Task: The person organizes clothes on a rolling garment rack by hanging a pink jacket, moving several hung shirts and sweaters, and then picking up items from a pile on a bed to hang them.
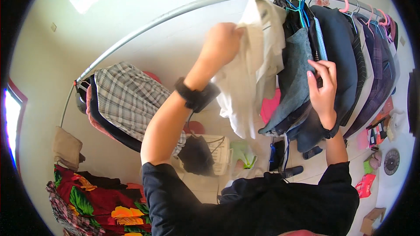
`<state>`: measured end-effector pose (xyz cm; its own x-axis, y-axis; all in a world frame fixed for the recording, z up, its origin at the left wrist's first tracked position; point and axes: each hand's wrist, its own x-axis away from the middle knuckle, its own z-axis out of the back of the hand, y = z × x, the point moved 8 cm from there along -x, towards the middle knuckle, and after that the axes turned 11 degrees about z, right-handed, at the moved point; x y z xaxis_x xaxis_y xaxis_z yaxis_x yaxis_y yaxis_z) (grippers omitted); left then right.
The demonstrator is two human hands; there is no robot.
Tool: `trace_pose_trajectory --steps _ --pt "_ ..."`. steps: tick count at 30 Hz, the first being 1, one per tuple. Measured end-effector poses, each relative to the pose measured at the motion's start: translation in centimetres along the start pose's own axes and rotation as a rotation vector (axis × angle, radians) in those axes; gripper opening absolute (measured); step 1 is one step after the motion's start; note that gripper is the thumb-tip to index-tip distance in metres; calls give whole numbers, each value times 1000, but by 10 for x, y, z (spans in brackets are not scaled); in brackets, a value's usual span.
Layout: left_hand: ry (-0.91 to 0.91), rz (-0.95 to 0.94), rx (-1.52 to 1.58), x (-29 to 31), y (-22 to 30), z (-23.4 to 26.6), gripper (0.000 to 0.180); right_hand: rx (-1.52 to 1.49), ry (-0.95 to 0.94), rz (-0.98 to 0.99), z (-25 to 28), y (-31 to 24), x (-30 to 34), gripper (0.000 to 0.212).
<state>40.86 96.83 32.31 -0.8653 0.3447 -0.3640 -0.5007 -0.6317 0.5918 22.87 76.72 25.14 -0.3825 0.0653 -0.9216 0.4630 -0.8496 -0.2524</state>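
Note:
My left hand (221, 41), a dark band on its wrist, is closed on the upper edge of a cream-white shirt (258, 48). The shirt hangs down in front of the metal clothes rail (175, 12), its lower part slightly blurred. Whether a hanger is inside it, I cannot tell. My right hand (323, 88) is beside the hanging clothes, its fingers bent and apart, against or just in front of a grey-blue garment (294, 70) and a dark jacket (334, 48). A blue hanger (302, 6) holds clothes on the rail above it.
Several dark garments hang at the right on pink hangers (343, 1) and others. A checked shirt (131, 89) hangs at the rail's left end. Below are a red flowered cloth (100, 201), a cream plastic basket (224, 153), slippers (292, 171) and a round floor drain (392, 161).

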Motion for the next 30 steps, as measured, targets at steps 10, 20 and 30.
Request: trace_pose_trajectory --steps 10,20,30 --pt "-266 -75 38 9 75 -88 34 -52 -55 18 3 -1 20 19" --pt "-197 -169 314 33 70 -140 24 126 29 44 17 2 31 16" --pt "-106 128 452 42 39 -52 23 33 -49 22 14 -1 40 20"
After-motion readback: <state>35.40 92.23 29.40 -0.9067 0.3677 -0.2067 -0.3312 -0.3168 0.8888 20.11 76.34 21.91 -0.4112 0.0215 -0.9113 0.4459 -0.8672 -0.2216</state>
